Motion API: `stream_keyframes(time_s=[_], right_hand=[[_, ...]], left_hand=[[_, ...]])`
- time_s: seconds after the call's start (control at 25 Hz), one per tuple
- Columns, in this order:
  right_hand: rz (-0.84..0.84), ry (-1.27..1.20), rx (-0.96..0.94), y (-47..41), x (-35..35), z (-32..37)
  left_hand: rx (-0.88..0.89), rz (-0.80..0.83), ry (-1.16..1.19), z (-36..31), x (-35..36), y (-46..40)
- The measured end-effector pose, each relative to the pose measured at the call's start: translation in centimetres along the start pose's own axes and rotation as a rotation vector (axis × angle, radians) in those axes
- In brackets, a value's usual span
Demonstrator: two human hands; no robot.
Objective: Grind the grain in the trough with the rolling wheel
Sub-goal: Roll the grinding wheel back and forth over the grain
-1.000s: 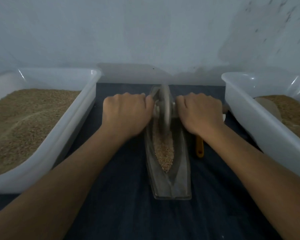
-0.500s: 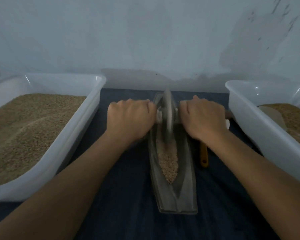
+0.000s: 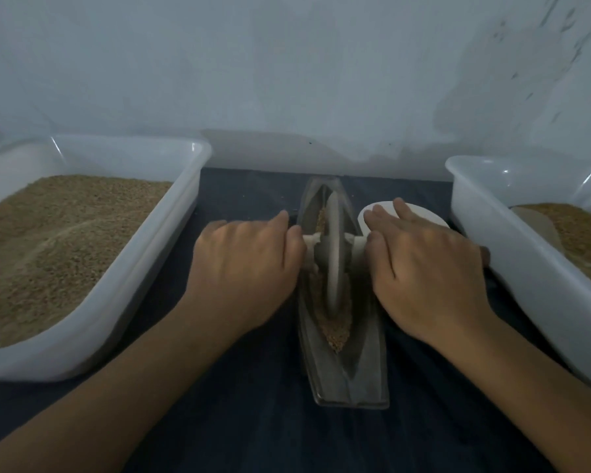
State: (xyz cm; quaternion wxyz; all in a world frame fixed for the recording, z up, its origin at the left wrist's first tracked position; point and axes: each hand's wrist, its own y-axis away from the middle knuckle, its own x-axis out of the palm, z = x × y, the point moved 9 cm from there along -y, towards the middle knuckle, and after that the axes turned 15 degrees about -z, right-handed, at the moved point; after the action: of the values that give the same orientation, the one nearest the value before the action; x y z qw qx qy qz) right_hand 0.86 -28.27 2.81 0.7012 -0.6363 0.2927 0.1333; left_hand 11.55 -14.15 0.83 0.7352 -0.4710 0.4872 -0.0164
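While the wheel [image 3: 333,257] stands upright in the grain [image 3: 335,322] midway along the trough [image 3: 348,377], the left hand [image 3: 246,264] and right hand [image 3: 420,264] lie flat, fingers nearly straight, on its axle ends. 2 white tubs [image 3: 144,268] of grain flank the dark cloth [image 3: 253,421].

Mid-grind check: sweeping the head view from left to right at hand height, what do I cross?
Left tub of grain → left hand → rolling wheel standing in the trough → right hand → right tub of grain.
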Motion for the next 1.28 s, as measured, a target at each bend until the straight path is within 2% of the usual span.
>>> stream_keyframes(time_s=[0.08,0.16,0.2,0.32,0.44,0.56,0.68,0.8,0.88,1.04,1.2,1.28], right_hand=[[0.005,0.021,-0.018,0.2,-0.2,-0.2],[0.118,0.035,0.039,-1.0,1.7,-0.8],[0.158,0.031,0.055,-1.9,3.3,-1.2],[0.195,0.11,0.012,-5.2,7.9,-2.6],[0.18,0.168,-0.087,-7.2,9.3,-2.5],[0.058,0.16,-0.074,-6.6,7.1,-1.4],[0.066,0.084,0.021,-3.2,4.0,-0.8],[0.056,0.029,0.014,0.0,0.6,-0.8],[0.028,0.028,-0.013,1.2,-0.3,-0.7],[0.121,0.046,0.027,-1.4,3.6,-1.4],[0.206,0.09,0.114,-7.3,9.2,-3.4],[0.233,0.121,0.119,-7.9,10.2,-3.7]], left_hand=[[0.057,-0.023,-0.012,-0.8,-0.1,0.1],[0.169,0.025,-0.116,-1.5,0.9,-1.3],[0.15,0.067,-0.163,-1.0,2.0,-2.5],[-0.126,0.245,-0.138,2.4,6.4,-6.6],[-0.153,0.303,-0.132,3.0,8.7,-8.7],[-0.129,0.24,-0.128,3.0,7.3,-6.6],[-0.071,0.135,-0.059,0.9,3.3,-2.8],[-0.17,0.062,0.024,0.3,0.0,-0.3],[-0.161,-0.004,-0.001,-0.2,-1.2,1.0],[-0.111,0.143,-0.05,0.3,1.8,-2.7],[-0.151,0.22,-0.114,2.2,7.2,-7.9],[-0.159,0.214,-0.103,2.5,7.6,-8.2]])
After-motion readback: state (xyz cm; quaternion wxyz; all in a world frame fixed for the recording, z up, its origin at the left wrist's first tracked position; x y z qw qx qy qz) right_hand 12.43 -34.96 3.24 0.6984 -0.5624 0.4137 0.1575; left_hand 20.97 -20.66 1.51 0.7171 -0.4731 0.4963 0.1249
